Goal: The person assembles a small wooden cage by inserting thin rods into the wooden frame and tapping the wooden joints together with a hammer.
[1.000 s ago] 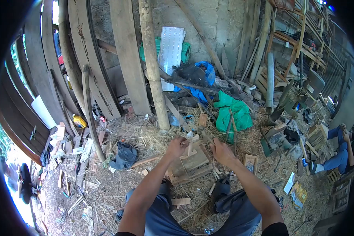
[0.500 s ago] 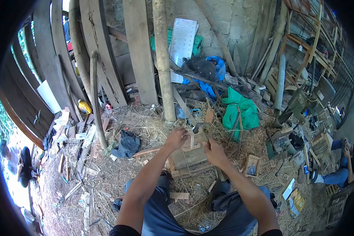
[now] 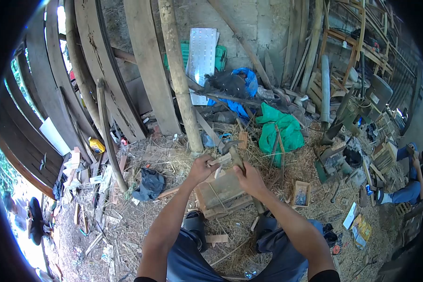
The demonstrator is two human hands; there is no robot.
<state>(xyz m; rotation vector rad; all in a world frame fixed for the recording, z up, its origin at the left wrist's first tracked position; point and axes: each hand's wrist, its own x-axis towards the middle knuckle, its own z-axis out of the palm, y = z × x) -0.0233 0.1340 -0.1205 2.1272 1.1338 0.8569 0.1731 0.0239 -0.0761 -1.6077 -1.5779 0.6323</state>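
My left hand (image 3: 201,170) is closed around one end of a small pale wooden piece (image 3: 222,160), tilted above a low wooden block (image 3: 221,193). In my right hand (image 3: 252,180) is a hammer (image 3: 237,159), gripped by its wooden handle with the dark head uppermost. The hammer head is close to the far end of the wooden piece; I cannot tell whether they touch. Another light strip of wood shows on the block just below my left fingers, partly hidden. The block stands on the straw-covered ground between my feet and the bamboo post.
A small wooden box (image 3: 301,193) with small metallic bits sits to the right. A bamboo post (image 3: 181,89) rises beyond the block. Green plastic sheeting (image 3: 279,131) and a black bag (image 3: 150,183) lie nearby. A person (image 3: 404,181) sits at far right.
The wooden piece, upright on the block before, is now lifted and tilted in my left hand. My right hand has shifted slightly left with the hammer. The view has swung right.
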